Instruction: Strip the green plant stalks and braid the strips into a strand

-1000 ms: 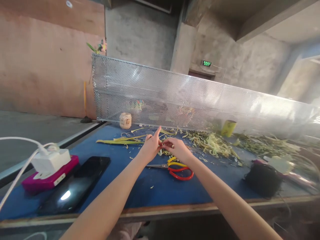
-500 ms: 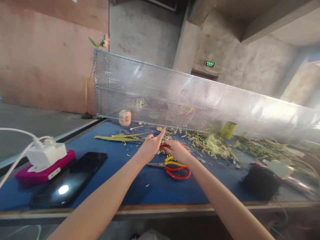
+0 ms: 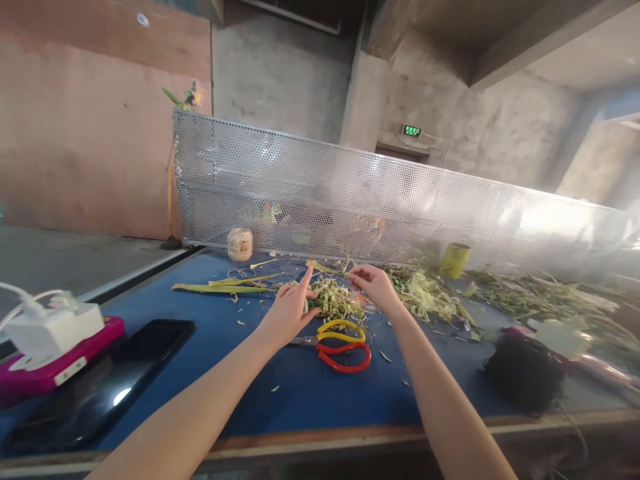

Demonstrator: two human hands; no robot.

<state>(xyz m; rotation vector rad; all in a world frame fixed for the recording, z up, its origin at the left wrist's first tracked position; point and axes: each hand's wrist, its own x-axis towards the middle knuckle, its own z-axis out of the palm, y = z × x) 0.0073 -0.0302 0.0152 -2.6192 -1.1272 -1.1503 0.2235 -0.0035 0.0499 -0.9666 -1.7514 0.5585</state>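
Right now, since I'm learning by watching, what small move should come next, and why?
Perhaps bring the right hand in toward the left hand: they stand apart by the green scraps, right fingertips bunched, left thumb and forefinger spread. Whether the right pinches anything, I can't tell.

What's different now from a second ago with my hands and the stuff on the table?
Your right hand has moved away to the right from your left hand, so more of the shredded pile shows between them. I can't tell whether either grip took or released anything. The scissors and phone still lie on the table.
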